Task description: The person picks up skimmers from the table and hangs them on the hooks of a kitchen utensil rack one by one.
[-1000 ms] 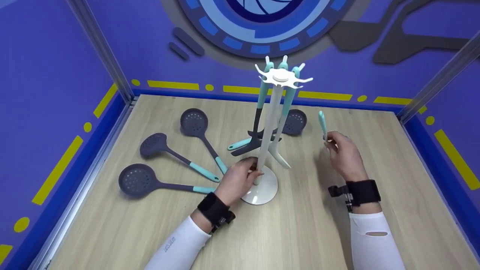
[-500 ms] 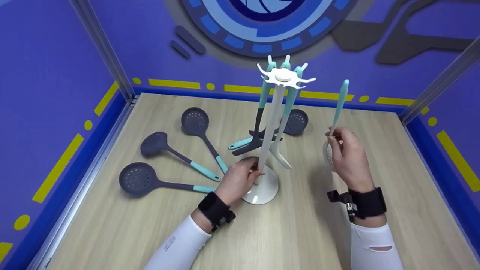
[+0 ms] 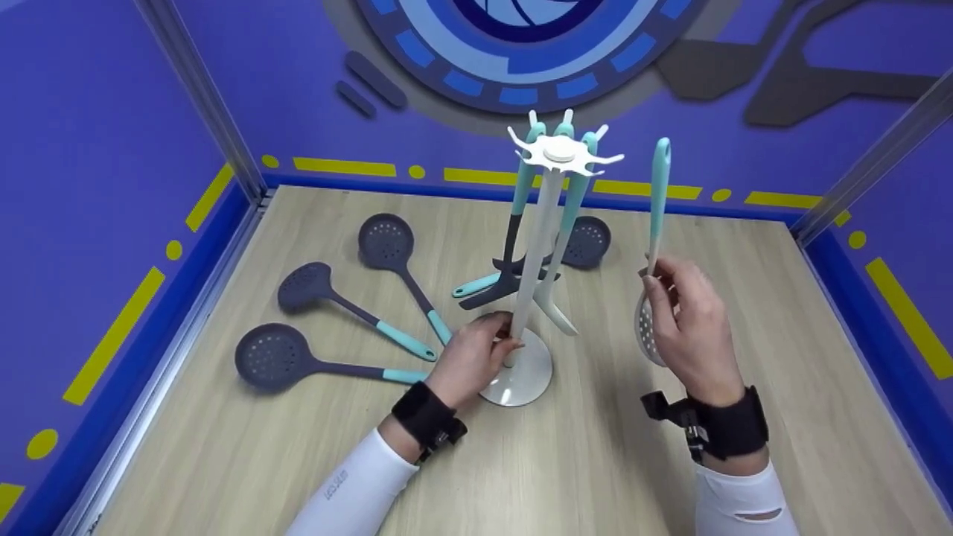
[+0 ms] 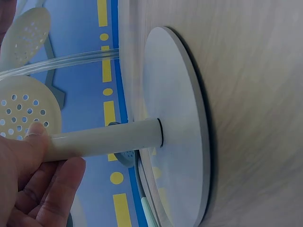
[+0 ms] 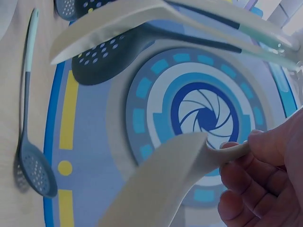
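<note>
My left hand (image 3: 473, 361) grips the white pole (image 4: 109, 138) of a utensil stand low down, just above its round base (image 3: 525, 380). To the right of the stand, my right hand (image 3: 694, 327) pinches a white skimmer (image 3: 660, 193) by its neck. The skimmer is upright, its teal handle pointing up and its perforated head hanging below the fingers. In the right wrist view the thumb and fingers (image 5: 236, 177) close on the thin shaft near the head. From the stand's hooked top (image 3: 558, 150) hang three teal-handled utensils, among them a white one (image 3: 552, 309) and a dark one (image 3: 495, 294).
Left of the stand lie three dark skimmers (image 3: 274, 359), (image 3: 307, 289), (image 3: 386, 242) with teal handles on the wooden table (image 3: 595, 461). Another dark skimmer (image 3: 586, 242) lies behind the stand. Blue walls (image 3: 447, 134) enclose the table's back and sides.
My right hand has raised the white skimmer and turned it upright, bringing its perforated head into view below the fingers. The left hand stays on the pole.
</note>
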